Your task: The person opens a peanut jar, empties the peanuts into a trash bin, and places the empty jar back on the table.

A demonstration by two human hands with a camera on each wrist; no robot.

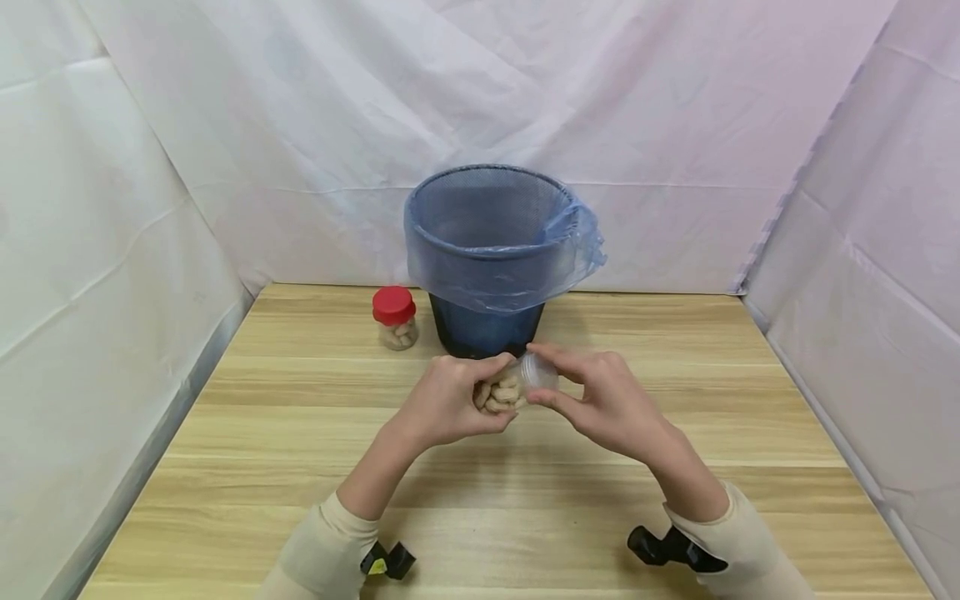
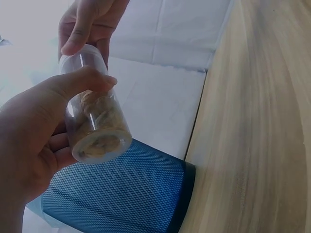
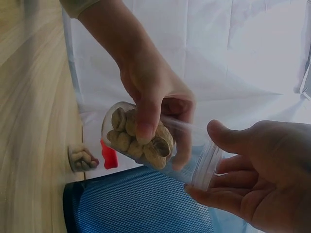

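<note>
A clear plastic jar with peanuts in it is tilted on its side above the table. My left hand grips its body, thumb on one side and fingers on the other. At the mouth end, my right hand pinches the clear ridged lid between thumb and fingers. The lid sits at the jar's mouth; whether it is loose I cannot tell. In the left wrist view the jar's round base faces the camera.
Behind the hands stands a mesh bin with a blue bag over its rim. Left of it, a second jar holding peanuts has a red lid. White cloth surrounds the wooden table.
</note>
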